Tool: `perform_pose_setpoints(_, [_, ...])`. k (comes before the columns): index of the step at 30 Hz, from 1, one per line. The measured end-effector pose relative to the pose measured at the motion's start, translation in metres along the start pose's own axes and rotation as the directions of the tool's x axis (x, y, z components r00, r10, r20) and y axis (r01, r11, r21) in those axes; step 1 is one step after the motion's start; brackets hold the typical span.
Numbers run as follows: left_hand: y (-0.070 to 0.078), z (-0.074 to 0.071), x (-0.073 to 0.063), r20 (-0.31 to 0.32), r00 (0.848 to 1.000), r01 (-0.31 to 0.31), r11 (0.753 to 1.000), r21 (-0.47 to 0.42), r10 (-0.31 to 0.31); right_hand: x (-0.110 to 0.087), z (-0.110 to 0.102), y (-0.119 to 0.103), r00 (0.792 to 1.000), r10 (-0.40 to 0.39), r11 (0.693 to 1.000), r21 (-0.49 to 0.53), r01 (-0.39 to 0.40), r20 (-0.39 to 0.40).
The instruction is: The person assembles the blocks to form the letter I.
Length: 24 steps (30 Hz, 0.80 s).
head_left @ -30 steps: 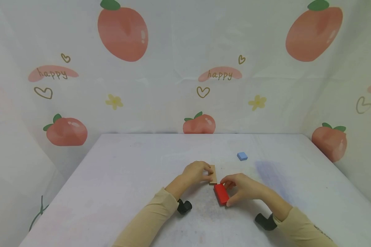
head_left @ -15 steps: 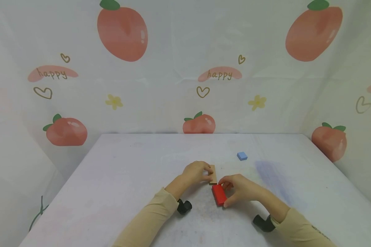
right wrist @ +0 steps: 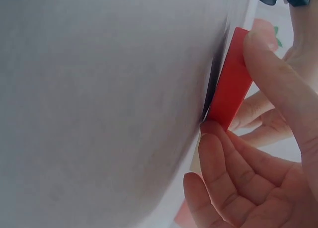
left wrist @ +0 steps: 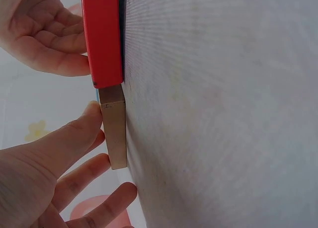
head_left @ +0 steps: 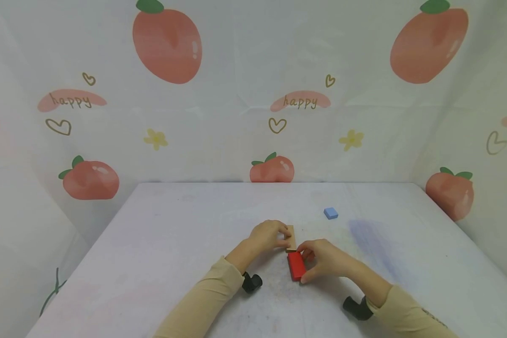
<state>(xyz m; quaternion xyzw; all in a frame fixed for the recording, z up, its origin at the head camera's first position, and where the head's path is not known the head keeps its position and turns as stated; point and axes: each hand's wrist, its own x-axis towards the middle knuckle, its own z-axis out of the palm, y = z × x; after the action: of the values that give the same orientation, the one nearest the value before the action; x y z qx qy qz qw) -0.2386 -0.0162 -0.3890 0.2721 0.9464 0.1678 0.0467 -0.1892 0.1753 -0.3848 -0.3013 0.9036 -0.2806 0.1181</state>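
Observation:
A bright red block [head_left: 296, 266] lies lengthwise just in front of a plain wooden block [head_left: 292, 239], their short ends meeting or nearly so. My right hand [head_left: 327, 258] pinches the red block by its two ends, as the right wrist view shows, with the thumb [right wrist: 258, 51] at the near end and fingertips at the far one. On the left side, my left hand [head_left: 270, 234] holds the wooden block [left wrist: 115, 133] between thumb and fingers, covering part of it in the head view.
Farther back on the white table [head_left: 219, 206] sits a small blue block [head_left: 331, 213]. Black camera mounts [head_left: 252, 283] hang at both wrists. A fruit-patterned cloth [head_left: 232, 94] stands behind the table. A bluish smear [head_left: 372, 244] marks the tabletop at right.
My right hand has shifted the red block a little to the left and straightened it, so it lines up more closely with the wooden block. The left hand stays in place.

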Motion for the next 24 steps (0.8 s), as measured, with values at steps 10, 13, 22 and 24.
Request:
perform_pose_setpoints(10, [0.000, 0.000, 0.000, 0.009, 1.000, 0.017, 1.000, -0.008, -0.017, 0.001, 0.004, -0.009, 0.995, 0.099, 0.995, 0.011, -0.099, -0.006])
perform_pose_setpoints(13, [0.000, 0.001, 0.000, 0.006, 1.000, 0.016, 1.000, -0.015, -0.016, 0.001, 0.004, -0.011, 0.994, 0.113, 0.993, 0.021, -0.112, -0.013])
perform_pose_setpoints(22, [0.000, 0.000, -0.002, -0.007, 1.000, 0.010, 1.000, -0.027, -0.010, 0.001, 0.007, -0.013, 0.993, 0.111, 0.994, 0.009, -0.111, -0.044])
perform_pose_setpoints(24, [0.000, -0.001, -0.002, -0.009, 1.000, 0.009, 0.999, -0.031, -0.009, 0.002, 0.007, -0.014, 0.992, 0.114, 0.993, 0.007, -0.114, -0.046])
